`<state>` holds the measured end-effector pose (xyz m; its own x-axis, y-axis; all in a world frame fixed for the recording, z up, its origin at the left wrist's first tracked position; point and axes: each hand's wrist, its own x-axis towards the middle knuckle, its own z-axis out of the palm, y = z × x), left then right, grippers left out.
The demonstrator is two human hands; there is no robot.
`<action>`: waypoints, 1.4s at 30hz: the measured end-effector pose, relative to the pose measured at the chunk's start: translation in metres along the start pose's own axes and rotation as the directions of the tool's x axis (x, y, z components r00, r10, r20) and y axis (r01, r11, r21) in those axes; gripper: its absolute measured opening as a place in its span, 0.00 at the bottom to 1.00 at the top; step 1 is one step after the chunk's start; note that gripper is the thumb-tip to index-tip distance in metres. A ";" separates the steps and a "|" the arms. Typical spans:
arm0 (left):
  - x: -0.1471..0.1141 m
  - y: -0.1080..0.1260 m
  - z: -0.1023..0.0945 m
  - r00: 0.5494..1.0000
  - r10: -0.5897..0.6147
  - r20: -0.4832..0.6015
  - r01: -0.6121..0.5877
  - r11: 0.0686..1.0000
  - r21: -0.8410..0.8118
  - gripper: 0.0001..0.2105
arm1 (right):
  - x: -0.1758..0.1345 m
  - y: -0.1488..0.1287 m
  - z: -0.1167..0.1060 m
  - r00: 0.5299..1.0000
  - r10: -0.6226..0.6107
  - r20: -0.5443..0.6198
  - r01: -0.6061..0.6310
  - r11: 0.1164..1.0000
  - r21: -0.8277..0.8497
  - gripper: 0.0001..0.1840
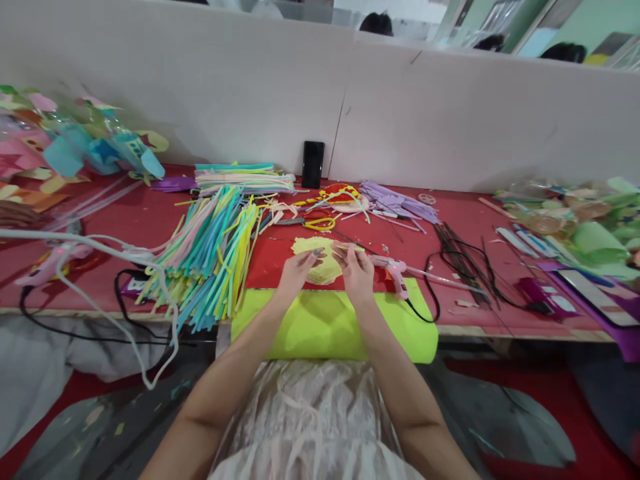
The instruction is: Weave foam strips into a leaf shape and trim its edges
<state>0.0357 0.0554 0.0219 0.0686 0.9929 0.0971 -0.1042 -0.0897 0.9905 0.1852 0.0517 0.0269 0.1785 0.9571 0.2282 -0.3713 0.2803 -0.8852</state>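
A pale yellow piece with a scalloped, ruffled edge (324,272) lies in front of me on a red sheet (270,261). Over its left part is my left hand (299,268), fingertips pinched together; whatever they hold is too small to make out. My right hand (357,270) is at the piece's right side, thumb and fingers also pinched, with a small pale bit near the tips that I cannot identify. Bright yellow-green felt (320,327) drapes over the table edge beneath my wrists. A pink glue gun (397,277) lies just right of my right hand.
Pastel pipe cleaners (215,247) are heaped to the left, near yellow-handled scissors (320,223). A black phone (313,165) leans on the white partition. White cable (165,293) loops over the left edge. Dark stems (465,260) and a purple box (547,298) lie right. Another person's hand (19,215) shows far left.
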 end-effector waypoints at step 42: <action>0.018 -0.016 0.001 0.992 0.070 -0.104 -0.075 0.996 -0.045 0.15 | 0.007 0.022 -0.007 0.992 0.122 0.003 -0.120 0.976 -0.184 0.17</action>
<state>0.0398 0.0748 0.0083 -0.0423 0.9870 0.1554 -0.1540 -0.1601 0.9750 0.1845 0.0641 0.0064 0.1288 0.9844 0.1195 -0.2162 0.1455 -0.9654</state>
